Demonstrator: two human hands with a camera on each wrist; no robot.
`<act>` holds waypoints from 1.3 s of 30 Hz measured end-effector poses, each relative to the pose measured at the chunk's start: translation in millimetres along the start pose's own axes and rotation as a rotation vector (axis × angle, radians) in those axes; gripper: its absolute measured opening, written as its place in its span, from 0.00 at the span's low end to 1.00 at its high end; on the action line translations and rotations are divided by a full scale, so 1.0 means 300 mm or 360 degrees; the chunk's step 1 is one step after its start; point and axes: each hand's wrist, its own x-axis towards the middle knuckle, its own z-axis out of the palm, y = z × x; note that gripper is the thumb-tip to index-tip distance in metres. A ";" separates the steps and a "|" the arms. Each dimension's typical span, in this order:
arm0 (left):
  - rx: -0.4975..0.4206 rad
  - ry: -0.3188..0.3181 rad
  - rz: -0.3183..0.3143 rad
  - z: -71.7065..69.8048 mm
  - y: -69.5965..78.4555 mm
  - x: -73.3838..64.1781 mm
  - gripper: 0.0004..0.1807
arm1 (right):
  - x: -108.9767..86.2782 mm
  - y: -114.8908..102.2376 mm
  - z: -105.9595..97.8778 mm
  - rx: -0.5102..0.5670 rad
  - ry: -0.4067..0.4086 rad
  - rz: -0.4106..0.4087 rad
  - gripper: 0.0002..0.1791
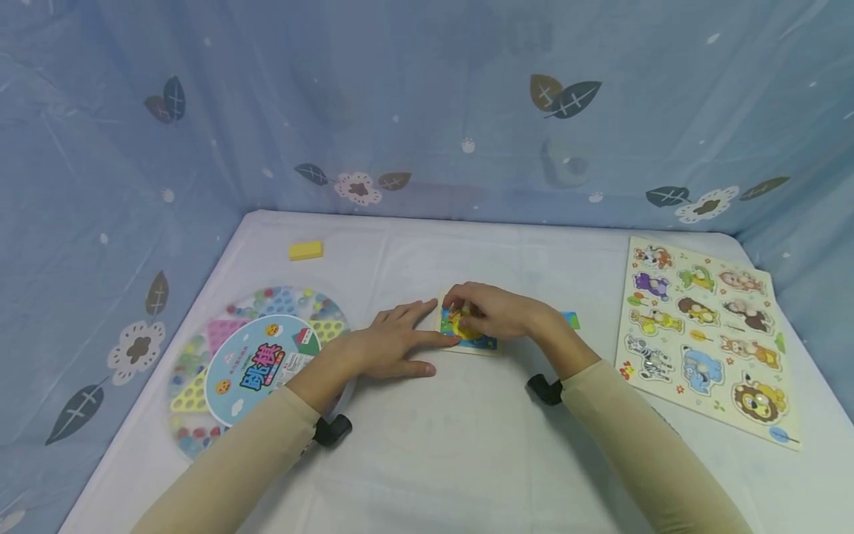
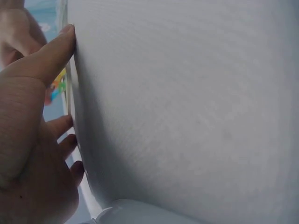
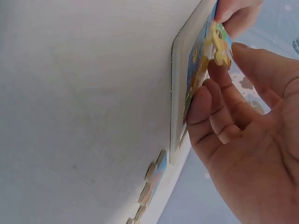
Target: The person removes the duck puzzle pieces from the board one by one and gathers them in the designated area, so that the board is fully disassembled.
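A small wooden jigsaw board (image 1: 479,344) with a colourful picture lies flat in the middle of the white table. My left hand (image 1: 392,345) rests at its left side, fingers spread and fairly straight, with fingertips touching the board. Over the board is my right hand (image 1: 497,308). In the right wrist view its thumb and a finger pinch a jigsaw piece (image 3: 221,44), held tilted just above the picture, while other fingertips touch the board. More jigsaw pieces (image 3: 153,182) lie on the table beside the board; in the head view my right forearm partly hides them.
A round, clear Chinese checkers set (image 1: 256,293) with coloured beads stands at the left, partly behind my left arm. A yellow block (image 1: 306,251) sits at the back left. An animal puzzle board (image 1: 700,334) covers the right side. Patterned blue curtains (image 1: 427,111) enclose the table.
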 end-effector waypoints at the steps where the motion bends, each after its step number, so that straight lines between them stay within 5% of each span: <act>1: 0.0001 -0.0001 0.0001 0.001 0.000 0.001 0.32 | 0.000 0.000 0.001 0.0001 0.0003 -0.0002 0.18; 21: -0.0006 -0.0018 -0.0011 0.001 0.006 0.008 0.32 | -0.004 0.014 0.005 -0.0011 0.0110 -0.0071 0.16; 39: -0.0036 0.0007 -0.0018 0.006 0.000 0.005 0.32 | -0.104 0.032 -0.026 0.0277 0.0227 -0.0157 0.16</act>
